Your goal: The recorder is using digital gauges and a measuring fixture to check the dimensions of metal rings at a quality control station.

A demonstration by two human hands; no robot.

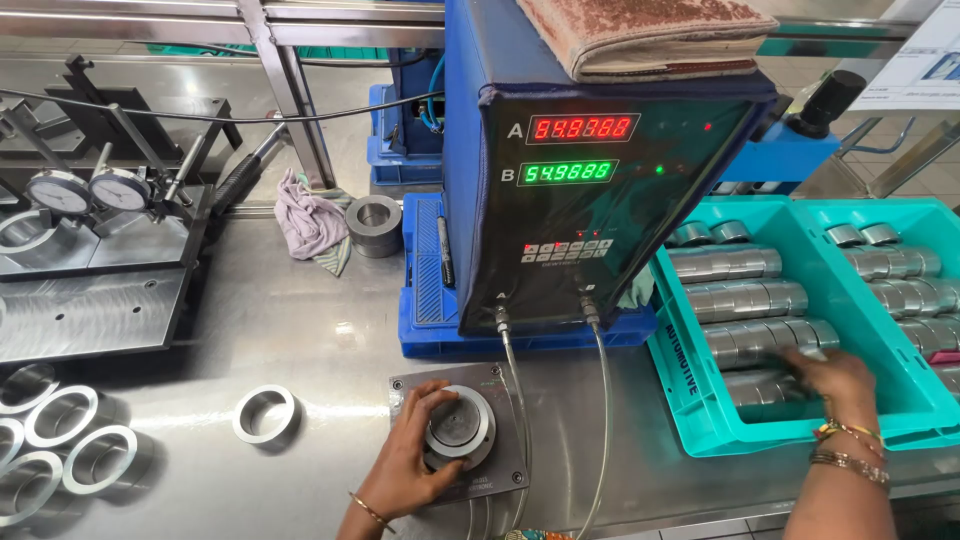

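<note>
The left hand point(412, 450) curled around a steel ring point(458, 428) seated on the gauge fixture plate point(500, 385) at the near edge of the counter point(300, 320), apparently pressing it down for measuring by the blue readout box point(590, 170) behind. The right hand point(835, 380) reached into the teal bin point(700, 400) of stacked rings point(740, 298); its fingers were blurred, so its grip was unclear. Loose rings point(265, 413) lay left.

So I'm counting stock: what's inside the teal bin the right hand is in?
The teal bin holds rows of metal rings. The right hand covers part of the front row.
</note>
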